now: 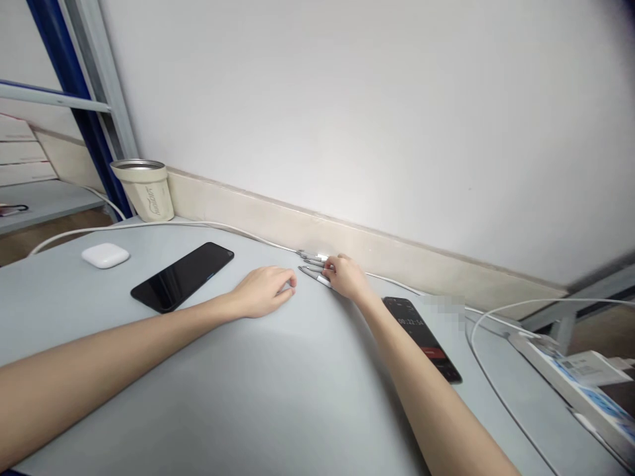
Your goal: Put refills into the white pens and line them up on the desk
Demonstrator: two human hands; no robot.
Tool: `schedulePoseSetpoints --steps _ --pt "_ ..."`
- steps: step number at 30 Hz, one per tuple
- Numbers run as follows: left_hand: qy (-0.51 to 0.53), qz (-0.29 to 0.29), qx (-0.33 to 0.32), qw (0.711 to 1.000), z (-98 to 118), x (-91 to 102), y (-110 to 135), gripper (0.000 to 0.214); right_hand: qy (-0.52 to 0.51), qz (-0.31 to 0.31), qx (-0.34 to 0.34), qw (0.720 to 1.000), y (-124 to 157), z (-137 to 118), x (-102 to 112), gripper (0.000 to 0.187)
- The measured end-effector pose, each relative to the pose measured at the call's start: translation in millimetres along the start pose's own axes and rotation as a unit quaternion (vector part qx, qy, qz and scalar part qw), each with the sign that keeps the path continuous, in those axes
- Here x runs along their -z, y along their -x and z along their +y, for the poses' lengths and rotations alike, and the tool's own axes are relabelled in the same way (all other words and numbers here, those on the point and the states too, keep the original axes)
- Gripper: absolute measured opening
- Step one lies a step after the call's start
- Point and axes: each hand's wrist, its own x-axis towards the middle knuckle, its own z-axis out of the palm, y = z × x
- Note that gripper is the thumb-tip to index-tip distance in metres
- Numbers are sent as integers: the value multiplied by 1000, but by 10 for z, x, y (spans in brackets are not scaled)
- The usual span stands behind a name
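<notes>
Several grey pens (311, 263) lie side by side on the pale grey table (258, 390), close to the wall. My right hand (347, 276) rests on their right ends with fingers curled over them. Just left of the pen tips, my left hand (262, 291) lies on the table, fingers loosely curled; something small and white shows at its fingertips, too small to name.
A black phone (182, 276) lies left of my left hand, with a white earbud case (105, 255) and a beige cup (145, 189) further left. A second phone (423, 337) with a lit screen lies by my right forearm. White cables and a power strip (575, 383) occupy the right.
</notes>
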Motion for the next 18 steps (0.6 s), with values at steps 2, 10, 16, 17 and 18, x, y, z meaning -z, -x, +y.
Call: schedulePoseSetpoints --steps 2,10,16,17,18 --pt "-2 -1 1 1000 3 -2 0 18 6 -7 15 1000 -14 -12 -1 8" --pt "1 2 -8 1000 10 -3 11 18 -106 10 37 994 141 -89 158 15" --pt "0 5 -12 1000 20 26 28 18 -113 -50 102 987 453 -162 226 10" --pt "-1 5 -12 1000 25 32 32 18 -93 -42 97 990 475 -169 219 10" --pt "-2 3 -11 1000 31 37 35 18 -74 -32 91 993 491 -179 207 10"
